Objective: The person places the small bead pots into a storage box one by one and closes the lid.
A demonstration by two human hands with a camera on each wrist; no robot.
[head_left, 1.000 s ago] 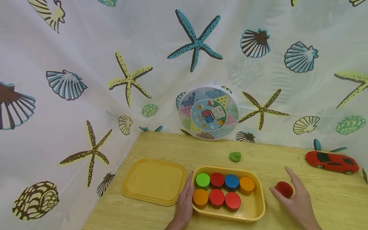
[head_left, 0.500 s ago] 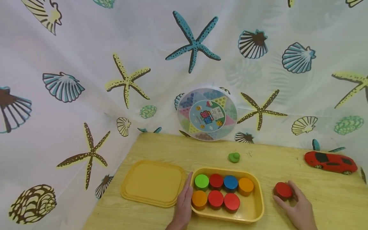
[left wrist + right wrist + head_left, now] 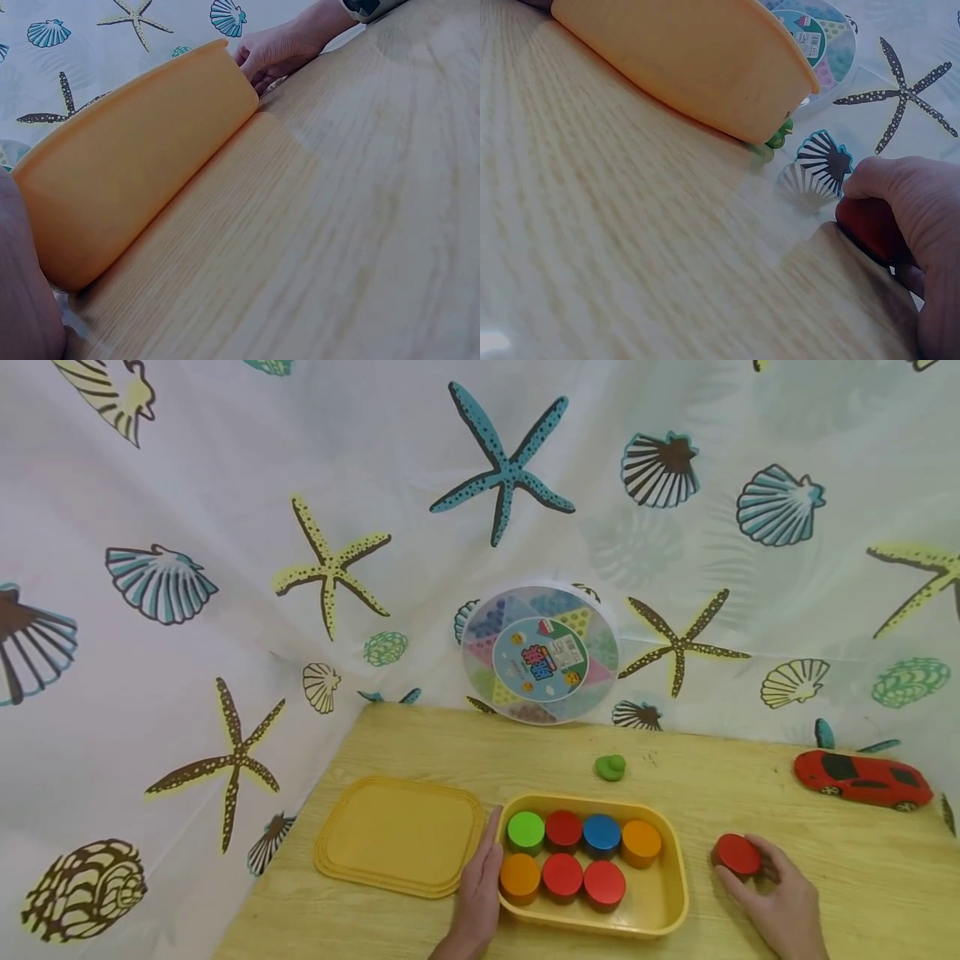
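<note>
A yellow tray (image 3: 592, 925) holds several short cylinders: a green one (image 3: 526, 832), a blue one (image 3: 602, 834), orange ones (image 3: 641, 842) and red ones (image 3: 604, 884). My left hand (image 3: 477, 889) lies with straight fingers along the tray's left end. To the right of the tray, a separate red cylinder (image 3: 737, 855) is low at the table, red face up. The thumb and fingers of my right hand (image 3: 783, 902) pinch its sides. In the right wrist view the red cylinder (image 3: 871, 229) shows below the thumb, with the other fingers partly hidden.
A flat yellow lid (image 3: 400, 835) lies left of the tray. Behind the tray is a small green duck toy (image 3: 611, 767), and a round game box (image 3: 540, 655) leans on the patterned curtain. A red toy car (image 3: 862, 779) stands at the back right.
My right hand's spread fingers have come in around the separate red cylinder, which now shows its face upward. The left hand stays at the tray's end.
</note>
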